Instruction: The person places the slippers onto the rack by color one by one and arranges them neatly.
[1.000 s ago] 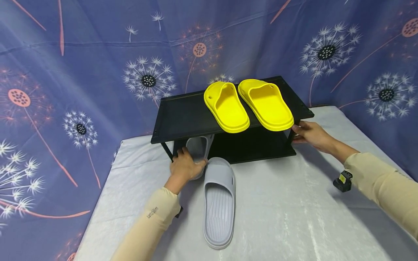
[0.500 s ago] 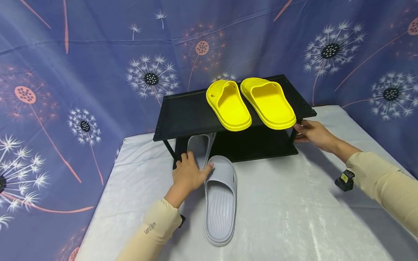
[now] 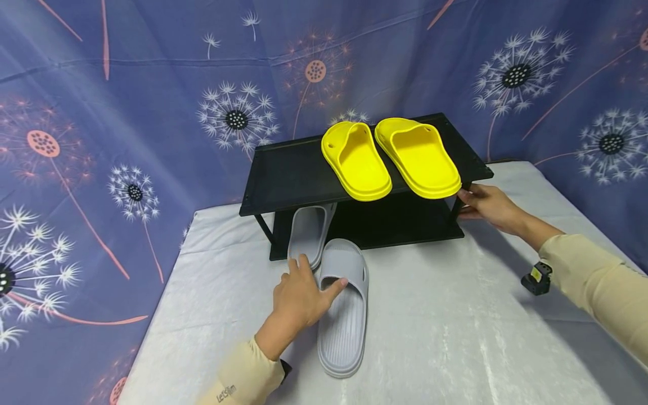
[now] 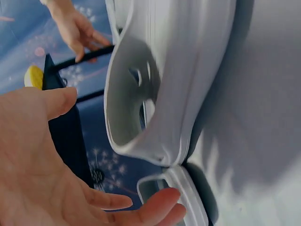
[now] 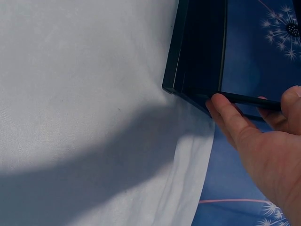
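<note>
My left hand (image 3: 298,298), fingers spread and thumb out, hovers over the near grey slipper (image 3: 341,337); it holds nothing. That slipper lies on the table, toe toward the black shoe rack (image 3: 283,174). A second grey slipper (image 3: 306,230) sits on the rack's lower shelf at the left, its heel end jutting out in front. In the left wrist view, the open palm (image 4: 33,165) faces the near slipper's strap (image 4: 127,108), apart from it. My right hand (image 3: 493,208) grips the rack's right post, thumb and fingers on either side of the thin bar (image 5: 254,100).
Two yellow slippers (image 3: 361,169) stand side by side on the rack's top shelf, toward the right, heels at the front edge. A pale cloth (image 3: 415,315) covers the table. Behind hangs a blue dandelion-print curtain (image 3: 167,107).
My left hand has let go of the slipper on the lower shelf and drawn back toward me, its fingers spreading, over the near slipper. The right hand stays on the post.
</note>
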`<move>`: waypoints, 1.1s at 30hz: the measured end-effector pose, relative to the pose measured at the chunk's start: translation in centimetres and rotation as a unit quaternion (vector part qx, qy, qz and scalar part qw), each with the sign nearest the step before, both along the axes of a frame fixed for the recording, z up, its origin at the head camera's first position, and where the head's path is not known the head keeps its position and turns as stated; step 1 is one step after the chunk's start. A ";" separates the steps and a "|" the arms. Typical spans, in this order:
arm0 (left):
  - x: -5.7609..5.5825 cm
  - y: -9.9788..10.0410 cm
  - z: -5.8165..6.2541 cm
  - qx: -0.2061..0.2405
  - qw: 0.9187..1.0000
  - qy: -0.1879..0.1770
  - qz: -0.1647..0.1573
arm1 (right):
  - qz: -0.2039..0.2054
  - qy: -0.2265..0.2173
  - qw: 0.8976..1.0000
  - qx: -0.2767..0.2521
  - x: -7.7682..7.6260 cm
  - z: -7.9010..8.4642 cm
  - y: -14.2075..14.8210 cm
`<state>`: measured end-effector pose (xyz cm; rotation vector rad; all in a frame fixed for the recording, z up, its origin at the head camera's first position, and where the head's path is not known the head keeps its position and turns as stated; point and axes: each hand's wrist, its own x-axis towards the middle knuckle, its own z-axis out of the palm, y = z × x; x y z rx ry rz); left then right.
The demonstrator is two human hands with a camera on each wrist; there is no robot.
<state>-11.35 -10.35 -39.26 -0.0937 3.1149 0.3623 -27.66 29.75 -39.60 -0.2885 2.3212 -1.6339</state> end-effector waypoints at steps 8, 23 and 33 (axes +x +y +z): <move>2.6 1.4 -1.0 -0.001 1.000 0.016 -0.023 | -0.006 0.001 1.000 0.005 0.0 -0.1 0.0; 4.7 2.8 -2.1 -0.029 0.999 0.007 -0.029 | -0.013 0.000 1.000 0.017 -0.2 -0.3 0.0; 5.3 3.1 -3.1 -0.050 0.998 0.016 -0.034 | -0.004 0.000 1.000 0.007 -0.1 -0.1 0.0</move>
